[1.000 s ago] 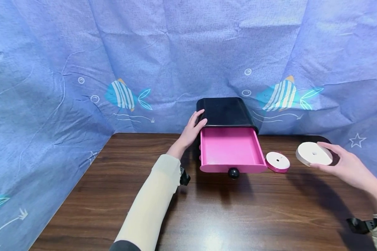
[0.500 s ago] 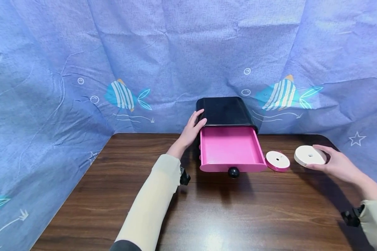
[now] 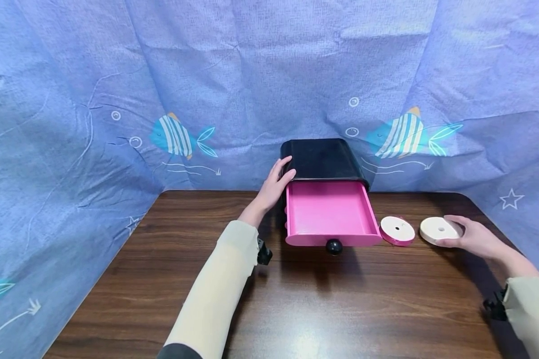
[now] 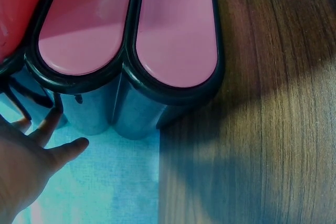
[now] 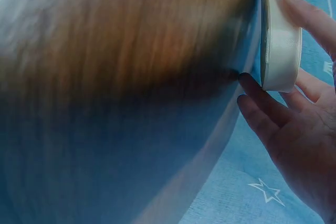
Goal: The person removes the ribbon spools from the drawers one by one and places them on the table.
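Our right hand [image 3: 479, 240], pinching the white roll [image 3: 432, 230], has lowered it beside the pink-edged roll [image 3: 389, 229], bringing both nearly level; we can't be sure it touches the counter [image 3: 399, 304]. Our left hand [image 3: 271, 190] rests spread against the black cabinet [image 3: 325, 158].

A screened-off tabletop filming corner: a dark brown wood-grain table [image 3: 377, 299] with a rounded far corner stands against creased blue fabric sheeting [image 3: 269, 75], which fills the head view above it and runs down past both sides. The print looks homely, even nursery-like: a turquoise fish with white stripes and an orange fin [image 3: 176, 135], white outlined bubbles [image 3: 135, 142] and a white outlined star [image 3: 512, 199]. A small black device [image 3: 264, 252] at the cuff of a cream sleeve [image 3: 220, 284] suits the recording set-up. With fabric covering the background, home or studio is hard to tell.
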